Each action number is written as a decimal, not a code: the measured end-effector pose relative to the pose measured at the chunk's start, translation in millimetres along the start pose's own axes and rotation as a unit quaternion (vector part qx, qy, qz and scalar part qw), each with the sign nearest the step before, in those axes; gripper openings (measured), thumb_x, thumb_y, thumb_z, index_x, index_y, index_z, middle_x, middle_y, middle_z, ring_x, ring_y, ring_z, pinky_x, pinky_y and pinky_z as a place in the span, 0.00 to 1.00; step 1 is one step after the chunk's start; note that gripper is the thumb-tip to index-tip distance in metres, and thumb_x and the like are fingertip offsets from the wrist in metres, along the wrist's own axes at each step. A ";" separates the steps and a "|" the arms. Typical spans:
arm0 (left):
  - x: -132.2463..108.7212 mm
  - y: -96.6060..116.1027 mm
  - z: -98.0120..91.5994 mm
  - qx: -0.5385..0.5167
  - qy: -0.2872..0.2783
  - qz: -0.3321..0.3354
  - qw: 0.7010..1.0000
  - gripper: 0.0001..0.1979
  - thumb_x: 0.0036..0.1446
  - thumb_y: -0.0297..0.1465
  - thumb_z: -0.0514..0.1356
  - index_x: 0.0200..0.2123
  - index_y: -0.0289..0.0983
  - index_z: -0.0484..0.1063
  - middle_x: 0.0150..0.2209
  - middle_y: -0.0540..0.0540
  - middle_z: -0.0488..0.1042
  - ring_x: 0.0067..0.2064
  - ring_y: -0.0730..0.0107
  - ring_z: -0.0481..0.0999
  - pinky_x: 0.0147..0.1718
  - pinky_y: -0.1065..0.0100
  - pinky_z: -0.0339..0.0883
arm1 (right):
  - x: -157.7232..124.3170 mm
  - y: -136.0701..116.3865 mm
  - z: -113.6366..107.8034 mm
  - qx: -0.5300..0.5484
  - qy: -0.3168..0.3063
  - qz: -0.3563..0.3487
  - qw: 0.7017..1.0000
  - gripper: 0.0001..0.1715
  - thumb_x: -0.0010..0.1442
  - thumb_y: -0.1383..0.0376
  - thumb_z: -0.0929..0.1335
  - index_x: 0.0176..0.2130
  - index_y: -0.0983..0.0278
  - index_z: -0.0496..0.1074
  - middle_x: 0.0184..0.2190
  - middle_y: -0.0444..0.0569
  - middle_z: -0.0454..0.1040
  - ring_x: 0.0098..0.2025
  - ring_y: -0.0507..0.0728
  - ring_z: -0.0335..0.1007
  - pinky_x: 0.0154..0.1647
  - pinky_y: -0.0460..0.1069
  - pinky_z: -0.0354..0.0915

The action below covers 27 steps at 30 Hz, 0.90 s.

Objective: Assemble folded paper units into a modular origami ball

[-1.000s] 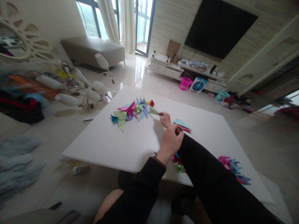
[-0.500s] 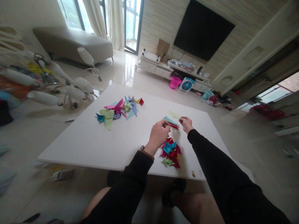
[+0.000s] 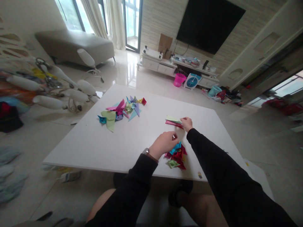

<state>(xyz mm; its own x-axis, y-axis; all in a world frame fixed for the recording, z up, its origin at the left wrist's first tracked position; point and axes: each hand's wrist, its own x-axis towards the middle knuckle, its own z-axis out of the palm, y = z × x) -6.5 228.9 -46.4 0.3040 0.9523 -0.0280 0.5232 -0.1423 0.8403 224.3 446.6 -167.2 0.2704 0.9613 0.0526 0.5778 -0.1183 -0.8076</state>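
My right hand (image 3: 187, 124) is closed on the end of a light green folded paper (image 3: 173, 119), which lies over several pink and red folded papers (image 3: 174, 123) in a narrow stack. Nearer to me, my left hand (image 3: 165, 143) hovers with fingers curled and thumb close to the index finger; what they hold, if anything, cannot be made out. Just beyond and below its fingertips lies a pile of small origami pieces (image 3: 177, 155) in red, blue and green, partly covered by that hand. Farther left sits another heap of colourful origami (image 3: 118, 110).
All the papers lie on a white table (image 3: 94, 145). A small sticker (image 3: 199, 174) is near its front edge. To the left stands a lamp with several white shades (image 3: 48, 102). Beyond the table are a pink basket (image 3: 179, 80), a blue-and-white fan (image 3: 192, 81) and a TV cabinet (image 3: 158, 65).
My right hand has lowered the light green paper from a raised tilt onto the stack. My left hand has moved away from the stack, toward me and over the near origami pile.
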 end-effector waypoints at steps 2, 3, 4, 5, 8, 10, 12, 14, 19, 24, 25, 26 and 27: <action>0.5 -0.4 0.9 0.007 -0.001 0.000 1.000 0.12 0.60 0.31 0.57 0.42 0.39 0.79 0.42 0.42 0.82 0.44 0.59 0.79 0.46 0.64 0.70 | -1.0 3.6 -4.5 -0.057 0.011 -0.025 0.998 0.04 0.48 0.63 0.69 0.27 0.61 0.70 0.33 0.54 0.79 0.44 0.63 0.75 0.49 0.56 0.68; 0.6 -0.3 1.4 0.009 -0.003 0.000 1.000 0.12 0.60 0.31 0.57 0.42 0.38 0.79 0.41 0.42 0.82 0.44 0.59 0.79 0.46 0.64 0.70 | -2.2 4.5 -6.8 -0.082 0.011 -0.039 0.996 0.05 0.48 0.63 0.69 0.29 0.61 0.71 0.36 0.55 0.79 0.46 0.64 0.74 0.53 0.57 0.67; 0.5 0.0 1.9 0.011 -0.005 0.000 1.000 0.12 0.60 0.31 0.57 0.42 0.38 0.79 0.41 0.42 0.82 0.43 0.59 0.79 0.45 0.64 0.70 | -3.7 4.8 -8.8 -0.100 0.006 -0.054 0.993 0.07 0.48 0.63 0.69 0.31 0.62 0.73 0.39 0.55 0.79 0.48 0.64 0.74 0.55 0.58 0.65; 0.3 0.6 2.3 0.012 -0.008 0.001 1.000 0.12 0.60 0.31 0.57 0.42 0.38 0.79 0.41 0.42 0.82 0.43 0.60 0.79 0.45 0.65 0.70 | -5.7 4.5 -10.3 -0.113 0.001 -0.067 0.991 0.09 0.49 0.63 0.69 0.34 0.62 0.74 0.42 0.56 0.79 0.50 0.65 0.73 0.58 0.58 0.64; -1.7 2.9 2.8 0.016 -0.016 0.004 1.000 0.12 0.61 0.32 0.56 0.42 0.37 0.78 0.40 0.42 0.82 0.42 0.60 0.79 0.43 0.64 0.69 | -13.0 0.6 -11.0 -0.179 -0.048 -0.125 0.975 0.22 0.49 0.59 0.72 0.44 0.62 0.76 0.52 0.56 0.77 0.56 0.65 0.70 0.61 0.58 0.62; -3.5 4.0 2.3 0.022 -0.019 0.006 1.000 0.12 0.61 0.32 0.56 0.42 0.37 0.78 0.40 0.42 0.82 0.41 0.59 0.79 0.43 0.64 0.69 | -17.8 -3.1 -7.9 -0.251 -0.103 -0.172 0.947 0.29 0.51 0.56 0.73 0.52 0.61 0.75 0.56 0.55 0.75 0.59 0.66 0.69 0.60 0.60 0.62; -5.0 4.1 1.4 0.027 -0.019 0.007 0.999 0.12 0.61 0.32 0.56 0.42 0.37 0.78 0.41 0.42 0.82 0.41 0.59 0.79 0.42 0.64 0.68 | -20.9 -6.6 -2.7 -0.306 -0.142 -0.193 0.921 0.33 0.54 0.53 0.72 0.57 0.59 0.72 0.57 0.55 0.75 0.59 0.68 0.69 0.59 0.61 0.62; -5.8 3.3 0.0 0.031 -0.018 0.007 0.999 0.11 0.60 0.32 0.56 0.40 0.37 0.77 0.41 0.42 0.81 0.41 0.60 0.79 0.41 0.65 0.68 | -22.1 -9.1 3.3 -0.322 -0.152 -0.179 0.917 0.35 0.56 0.50 0.71 0.60 0.58 0.70 0.56 0.56 0.76 0.57 0.69 0.70 0.57 0.62 0.61; -4.9 1.0 -4.0 0.039 -0.020 0.001 0.999 0.10 0.60 0.31 0.55 0.38 0.37 0.77 0.38 0.42 0.81 0.39 0.59 0.79 0.38 0.65 0.67 | -21.6 -9.3 14.1 -0.363 -0.145 -0.169 0.905 0.32 0.57 0.52 0.71 0.59 0.57 0.70 0.50 0.55 0.79 0.54 0.68 0.72 0.54 0.60 0.60; -5.4 1.8 -6.1 0.040 -0.022 -0.004 0.999 0.11 0.60 0.31 0.55 0.40 0.37 0.77 0.40 0.41 0.81 0.42 0.58 0.79 0.41 0.64 0.67 | -25.7 -6.1 15.2 -0.355 -0.120 -0.218 0.901 0.23 0.59 0.56 0.69 0.53 0.59 0.72 0.51 0.55 0.77 0.55 0.67 0.69 0.51 0.58 0.58; -5.8 2.1 -5.9 0.041 -0.024 -0.003 0.999 0.11 0.60 0.31 0.55 0.40 0.38 0.77 0.41 0.41 0.81 0.42 0.58 0.79 0.41 0.64 0.67 | -27.1 -5.7 14.9 -0.358 -0.117 -0.223 0.899 0.22 0.60 0.58 0.68 0.53 0.59 0.72 0.51 0.56 0.77 0.55 0.67 0.68 0.51 0.58 0.58; -6.1 2.2 -5.5 0.042 -0.026 -0.001 0.999 0.11 0.60 0.31 0.55 0.40 0.38 0.77 0.40 0.41 0.81 0.42 0.58 0.79 0.41 0.64 0.68 | -28.4 -5.5 14.6 -0.361 -0.115 -0.227 0.897 0.21 0.60 0.59 0.68 0.53 0.60 0.72 0.51 0.56 0.77 0.55 0.67 0.68 0.51 0.58 0.57; -6.3 2.1 -5.0 0.044 -0.029 0.000 0.999 0.11 0.60 0.31 0.55 0.40 0.38 0.77 0.40 0.41 0.81 0.42 0.58 0.79 0.41 0.64 0.68 | -29.7 -5.5 14.2 -0.364 -0.114 -0.227 0.896 0.21 0.60 0.59 0.67 0.53 0.60 0.72 0.51 0.55 0.77 0.54 0.67 0.68 0.51 0.58 0.57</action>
<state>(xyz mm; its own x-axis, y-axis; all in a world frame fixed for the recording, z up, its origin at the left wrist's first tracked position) -11.3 223.9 -41.8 0.3479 0.9356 -0.0603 0.5905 -0.1687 0.7892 202.1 422.2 -172.6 -0.2364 0.9674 0.0903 0.9602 0.2468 -0.1307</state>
